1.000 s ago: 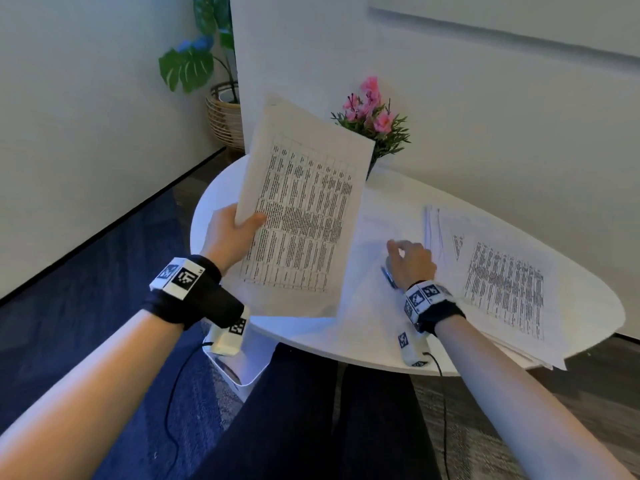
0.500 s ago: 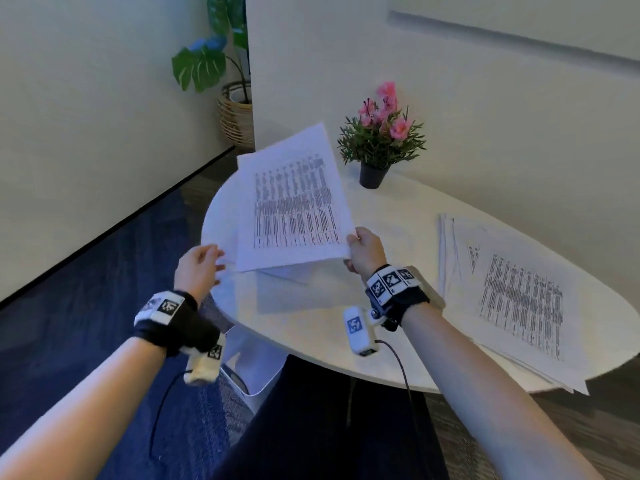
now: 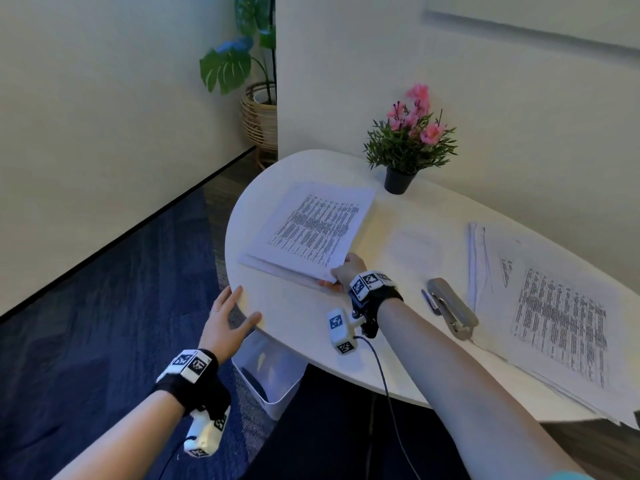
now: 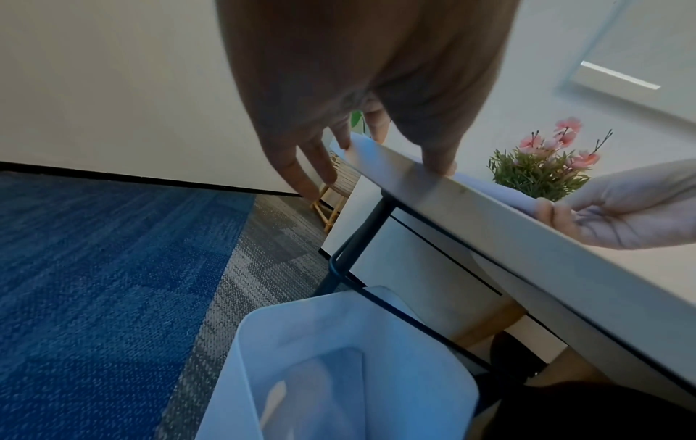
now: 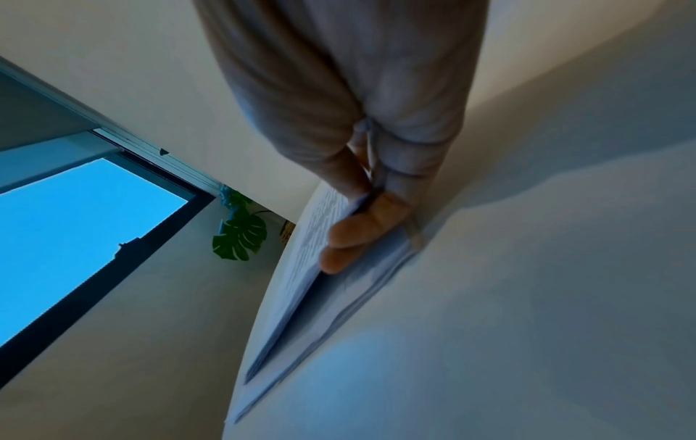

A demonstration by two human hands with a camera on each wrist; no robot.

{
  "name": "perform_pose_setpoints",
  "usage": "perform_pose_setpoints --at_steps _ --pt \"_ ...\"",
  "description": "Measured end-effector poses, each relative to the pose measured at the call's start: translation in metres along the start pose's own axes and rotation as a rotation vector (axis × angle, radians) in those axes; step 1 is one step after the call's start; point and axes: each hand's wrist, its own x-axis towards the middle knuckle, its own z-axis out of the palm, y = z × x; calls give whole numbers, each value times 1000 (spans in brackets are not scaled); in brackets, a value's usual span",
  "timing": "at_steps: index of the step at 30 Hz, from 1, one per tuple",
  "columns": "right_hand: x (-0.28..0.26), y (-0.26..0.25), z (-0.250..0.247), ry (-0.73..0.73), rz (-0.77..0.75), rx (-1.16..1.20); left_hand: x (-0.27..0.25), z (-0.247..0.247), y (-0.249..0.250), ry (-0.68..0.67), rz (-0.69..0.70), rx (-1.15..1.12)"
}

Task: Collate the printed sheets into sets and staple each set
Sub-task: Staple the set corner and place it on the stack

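Observation:
A set of printed sheets [image 3: 311, 233] lies on other sheets at the left end of the white table [image 3: 304, 306]. My right hand [image 3: 343, 271] pinches the set's near right corner, thumb on top and fingers under it [image 5: 350, 238]. My left hand [image 3: 227, 317] is open, fingers spread, with the thumb touching the table's near edge [image 4: 444, 166]. A larger pile of printed sheets [image 3: 557, 313] rests at the right. A grey stapler [image 3: 450, 306] lies between the two piles, beside a blue pen [image 3: 429, 301].
A small pot of pink flowers [image 3: 410, 140] stands at the back of the table by the wall. Under the table's left end sits a white bin [image 3: 266, 372]. A leafy plant in a wicker basket [image 3: 259, 116] stands on the floor at the far left.
The set went from my left hand to my right, which has lowered it flat onto the sheets at the table's left end. My left hand let go and dropped to the table edge.

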Motion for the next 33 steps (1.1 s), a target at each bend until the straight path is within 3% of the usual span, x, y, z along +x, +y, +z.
perform_pose_setpoints --at_steps 6,17,25,33 --pt "-22 -9 -5 -34 -19 162 2 3 -12 -12 -5 -75" --pt "-18 3 -3 -71 -18 89 2 4 -14 -12 -6 -120" --pt "-11 0 -10 -42 -165 -413 2 5 -16 -17 -24 -179" --pt "-27 -9 -37 -82 -191 -623 1 5 -10 -29 -51 -158"
